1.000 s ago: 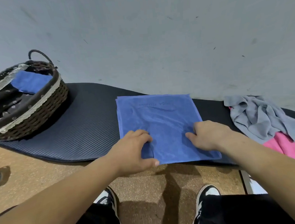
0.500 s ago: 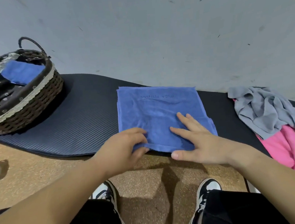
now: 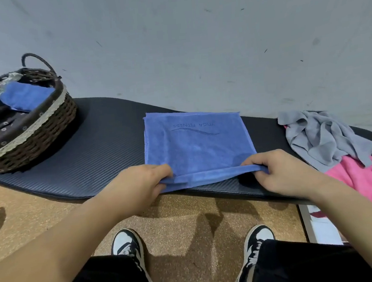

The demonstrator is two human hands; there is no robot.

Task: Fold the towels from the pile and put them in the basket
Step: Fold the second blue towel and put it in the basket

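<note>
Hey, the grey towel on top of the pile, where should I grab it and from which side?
Likely the grey towel's pointed flap nearest you, pinched from the near side. That flap lies loose over the pink towel, while the rest is bunched in folds that give no clean edge.

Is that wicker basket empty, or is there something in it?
Not empty: a folded blue towel lies inside the basket, on its dark lining.

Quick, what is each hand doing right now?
Left hand: closed, pinching the near edge of the blue towel.
Right hand: closed, pinching that same edge.
</note>
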